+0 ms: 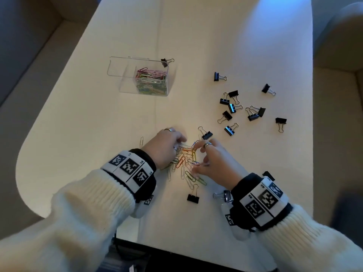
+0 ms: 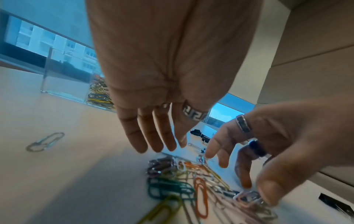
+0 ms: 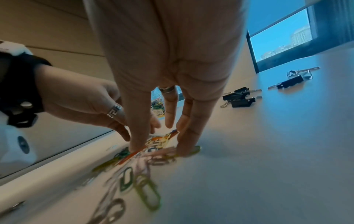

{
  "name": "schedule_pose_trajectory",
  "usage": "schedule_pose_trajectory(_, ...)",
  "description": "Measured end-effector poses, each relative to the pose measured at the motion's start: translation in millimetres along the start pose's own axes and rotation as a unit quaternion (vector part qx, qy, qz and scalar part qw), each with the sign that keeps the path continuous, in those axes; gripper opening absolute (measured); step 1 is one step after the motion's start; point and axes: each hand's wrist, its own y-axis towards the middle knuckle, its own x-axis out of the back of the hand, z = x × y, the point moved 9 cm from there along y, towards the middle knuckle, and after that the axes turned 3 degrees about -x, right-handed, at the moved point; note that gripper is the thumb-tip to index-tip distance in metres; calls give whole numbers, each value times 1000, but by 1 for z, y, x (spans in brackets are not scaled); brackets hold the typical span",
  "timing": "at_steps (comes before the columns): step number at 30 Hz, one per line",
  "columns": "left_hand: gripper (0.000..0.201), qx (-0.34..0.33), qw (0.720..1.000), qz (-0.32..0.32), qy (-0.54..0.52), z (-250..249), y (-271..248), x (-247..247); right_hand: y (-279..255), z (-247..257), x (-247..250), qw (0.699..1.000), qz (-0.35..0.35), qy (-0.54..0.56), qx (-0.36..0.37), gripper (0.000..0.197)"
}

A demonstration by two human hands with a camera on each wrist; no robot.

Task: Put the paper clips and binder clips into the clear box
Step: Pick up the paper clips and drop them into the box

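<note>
A pile of coloured paper clips (image 1: 186, 160) lies on the table between my hands. My left hand (image 1: 181, 142) hovers at the pile's left side, fingers straight (image 2: 159, 145) just above the clips (image 2: 182, 181). My right hand (image 1: 198, 160) reaches down from the right. Its thumb and spread fingers (image 3: 184, 145) touch the clips (image 3: 159, 142) on both sides. The clear box (image 1: 117, 75) stands further back, its right compartment full of paper clips (image 1: 151, 79), with a binder clip (image 1: 166, 62) on its rim. Black binder clips (image 1: 232, 108) lie scattered at the right.
One loose paper clip (image 1: 141, 141) lies left of my left hand. Single binder clips lie near the pile (image 1: 207, 135), in front of it (image 1: 193, 198) and by my right wrist (image 1: 224, 195). The table's rounded left edge (image 1: 19, 163) is near.
</note>
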Motion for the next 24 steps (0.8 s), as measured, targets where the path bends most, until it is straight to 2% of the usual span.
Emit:
schedule_pose_trajectory(2, 41, 2, 1000, -13, 11, 6, -4, 6, 2, -1, 7, 1000, -30, -7, 3, 66)
schedule_pose_trajectory(4, 44, 1, 1000, 10, 19, 11, -8, 2, 3, -1, 6, 998, -37, -43, 3, 84)
schedule_pose_trajectory(7, 42, -3, 999, 37, -10, 15, -14, -3, 5, 8, -8, 995, -8, -93, 21, 102)
schedule_pose_trajectory(9, 36, 1, 999, 32, -12, 19, -19, 0, 6, 16, -19, 990, 7, -133, 40, 104)
schedule_pose_trajectory(13, 37, 16, 999, 38, -25, 26, -26, -3, 12, 27, -27, 985, 4, -157, 64, 92)
schedule_pose_trajectory(18, 38, 42, 996, 6, -84, 37, -27, -3, 23, 36, -26, 993, -10, -105, 56, 61)
schedule_pose_trajectory(22, 37, 47, 995, -30, -81, 46, -31, 11, 34, 38, -23, 996, -13, -78, 46, 33)
schedule_pose_trajectory(24, 34, 52, 993, -80, -65, 54, -34, 27, 38, 40, -20, 996, -21, -71, 53, 21)
